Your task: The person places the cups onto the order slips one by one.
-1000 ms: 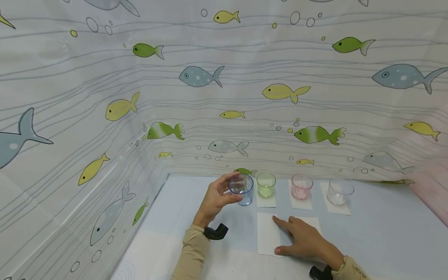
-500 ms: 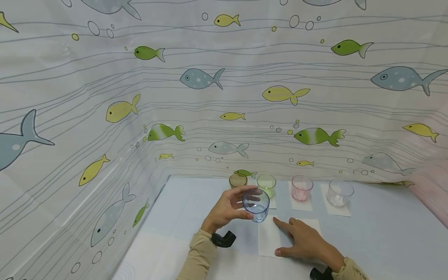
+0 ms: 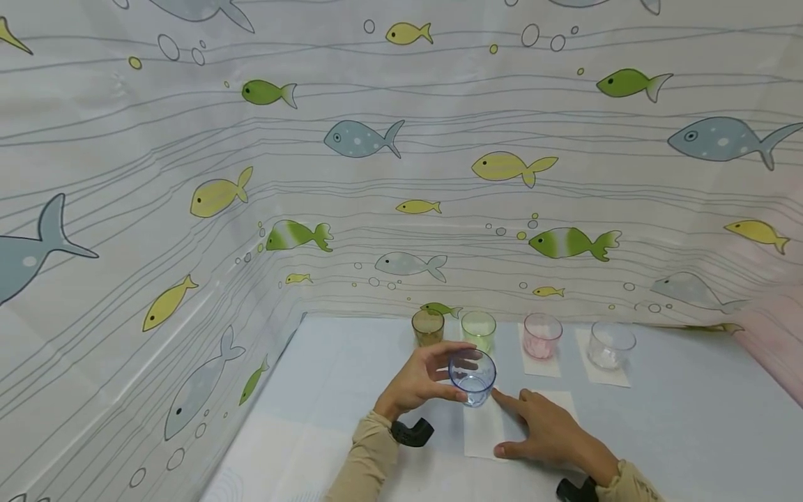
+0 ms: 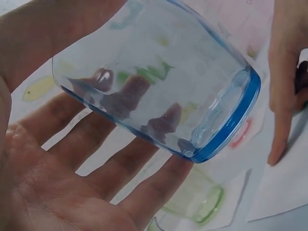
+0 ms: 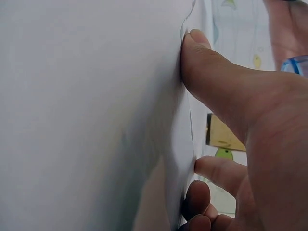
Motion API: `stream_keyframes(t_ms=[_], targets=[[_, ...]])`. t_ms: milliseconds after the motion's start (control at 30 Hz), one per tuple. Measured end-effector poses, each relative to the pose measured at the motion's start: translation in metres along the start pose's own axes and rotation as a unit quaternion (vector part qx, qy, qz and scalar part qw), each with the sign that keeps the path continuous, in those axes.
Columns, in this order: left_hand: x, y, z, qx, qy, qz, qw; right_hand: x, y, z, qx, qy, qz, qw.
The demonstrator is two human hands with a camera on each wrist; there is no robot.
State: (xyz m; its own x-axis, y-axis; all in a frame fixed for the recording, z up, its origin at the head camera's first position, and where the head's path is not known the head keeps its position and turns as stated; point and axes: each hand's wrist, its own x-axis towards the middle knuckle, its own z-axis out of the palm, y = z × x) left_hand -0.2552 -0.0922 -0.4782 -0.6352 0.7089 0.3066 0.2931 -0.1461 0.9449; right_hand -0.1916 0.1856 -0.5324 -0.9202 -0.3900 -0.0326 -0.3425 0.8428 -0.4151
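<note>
In the head view my left hand (image 3: 419, 382) grips a clear blue-tinted glass (image 3: 473, 383) around its side, with the thumb in front and the fingers behind. The glass hangs above the table, over the far end of a white sheet of paper (image 3: 483, 436). The left wrist view shows its thick blue base (image 4: 228, 127) up close. My right hand (image 3: 552, 429) lies on the paper, its index finger and thumb stretched out and pressing the sheet. In the right wrist view the thumb (image 5: 207, 67) touches the paper's surface.
Along the back of the table stand an amber glass (image 3: 429, 331), a green glass (image 3: 478, 328), a pink glass (image 3: 542, 338) and a clear glass (image 3: 611, 345). White paper slips lie under some of them. A fish-patterned curtain (image 3: 351, 209) rises behind the table.
My left hand has brought the blue glass from the back row toward me and to the right, uncovering the amber glass. My right hand has stayed in place on the paper.
</note>
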Motion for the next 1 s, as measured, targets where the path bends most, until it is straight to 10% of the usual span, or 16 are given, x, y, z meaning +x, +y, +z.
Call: stream_keyframes(t_ms=[1000], targets=[[-0.001,-0.064,0.013,-0.014,-0.007,-0.073,0.9972,-0.002,0.0,0.001,0.0,0.009,-0.004,0.9999]])
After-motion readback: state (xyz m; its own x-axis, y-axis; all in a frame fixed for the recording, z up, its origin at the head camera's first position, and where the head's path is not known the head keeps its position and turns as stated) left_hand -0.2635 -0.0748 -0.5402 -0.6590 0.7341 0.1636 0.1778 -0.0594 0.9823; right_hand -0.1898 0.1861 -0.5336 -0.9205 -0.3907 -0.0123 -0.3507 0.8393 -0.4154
